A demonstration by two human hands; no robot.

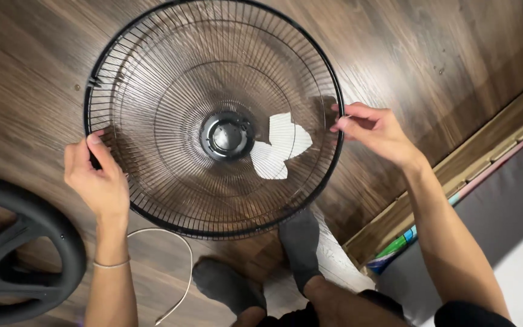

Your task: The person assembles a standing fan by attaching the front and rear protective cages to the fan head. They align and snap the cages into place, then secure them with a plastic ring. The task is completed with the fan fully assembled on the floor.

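I hold a round black wire fan grille point(171, 79) flat above a wooden floor. My left hand point(95, 175) grips its rim at the lower left, thumb on the outer ring. My right hand point(376, 133) pinches the rim at the right side. Through the wires I see the fan's black motor hub point(227, 136) at the centre and a white patch point(282, 145) beside it. A gap in the ring shows at the upper left edge point(94, 82).
A black round base or ring point(25, 254) lies at the lower left. A white cord point(183, 266) curves on the floor near my feet in dark socks point(298, 242). A wooden ledge point(455, 175) and grey surface point(503, 230) run along the right.
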